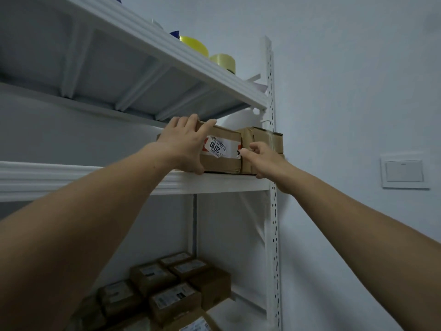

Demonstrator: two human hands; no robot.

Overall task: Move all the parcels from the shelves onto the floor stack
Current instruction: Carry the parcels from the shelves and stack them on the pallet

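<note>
**Item 1. Labelled cardboard parcel**. It stands on the middle shelf of a white metal rack, near the right-hand upright. A white and red label reading "2010" is on its front face.

**Item 2. Second cardboard parcel**. It is on the same shelf, touching the right side of item 1, and is wrapped in clear tape.

**Item 3. Left grip**. It clasps item 1, with the fingers hooked over the top front edge and the thumb under the lower front edge.

**Item 4. Right grip**. It lies against the front of item 2 by the seam between the two parcels, fingers curled. Whether it actually holds the parcel cannot be told.

**Item 5. Lower shelf stock**. Several labelled brown parcels are packed close together, some stacked.

**Item 6. Upper shelf**. It carries a yellow tape roll and, just beside it, a paler tape roll.

**Item 7. Wall switch**. A white switch on the wall, well to the right of the rack.
</note>
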